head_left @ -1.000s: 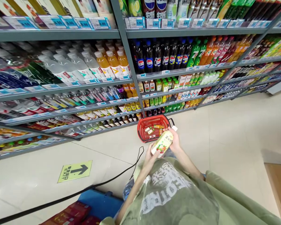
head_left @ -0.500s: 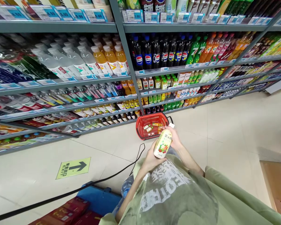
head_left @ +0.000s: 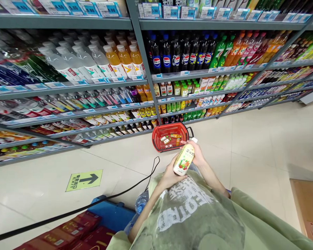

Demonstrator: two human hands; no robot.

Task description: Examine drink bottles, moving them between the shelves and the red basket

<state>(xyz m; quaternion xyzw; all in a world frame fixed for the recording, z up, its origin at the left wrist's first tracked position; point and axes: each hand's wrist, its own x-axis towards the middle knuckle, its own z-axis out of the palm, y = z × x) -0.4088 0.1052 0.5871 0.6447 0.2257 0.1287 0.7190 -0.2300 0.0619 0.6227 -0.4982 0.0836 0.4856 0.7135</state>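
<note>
A cream-coloured drink bottle (head_left: pixel 184 160) with a white cap and a fruit picture on its label is held tilted in front of my chest. My left hand (head_left: pixel 171 176) is closed around its lower end. Around the upper part, just below the cap, my right hand (head_left: pixel 197 152) is wrapped. Beyond the bottle, a red shopping basket (head_left: pixel 156 129) stands on the floor with several small drink packs and orange bottles in it.
Shelves of bottled drinks (head_left: pixel 172 74) run along the far side. At lower left are a blue pallet (head_left: pixel 114 211) and red boxes (head_left: pixel 75 231). A black strap (head_left: pixel 94 205) crosses there, near a floor exit sign (head_left: pixel 85 180). A brown board (head_left: pixel 306 205) lies at right.
The bottle has turned slightly in my hands, so more of its label faces me. The view has shifted a little; the basket stays in place.
</note>
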